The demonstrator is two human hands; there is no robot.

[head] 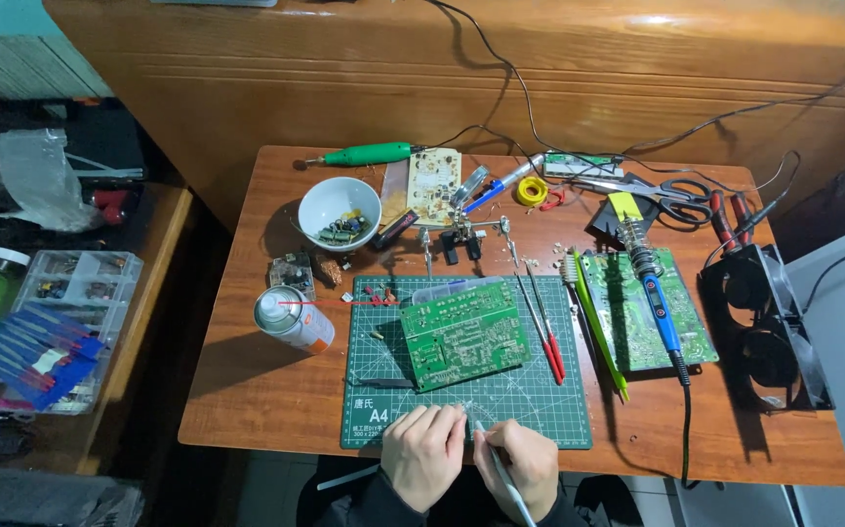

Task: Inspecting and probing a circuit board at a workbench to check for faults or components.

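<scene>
Gripping tweezers (502,475) in closed right-hand fingers (518,466), left fingers (424,451) curled, apparently pinching a tiny part, at mat (501,395) front edge; could flick it off onto the floor

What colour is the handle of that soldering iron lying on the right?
Blue, seen in the head view: the soldering iron rests across a green circuit board.

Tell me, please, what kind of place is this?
Probably a home electronics repair bench: a green circuit board lies on a cutting mat, with a blue soldering iron and a spray can nearby.
</scene>
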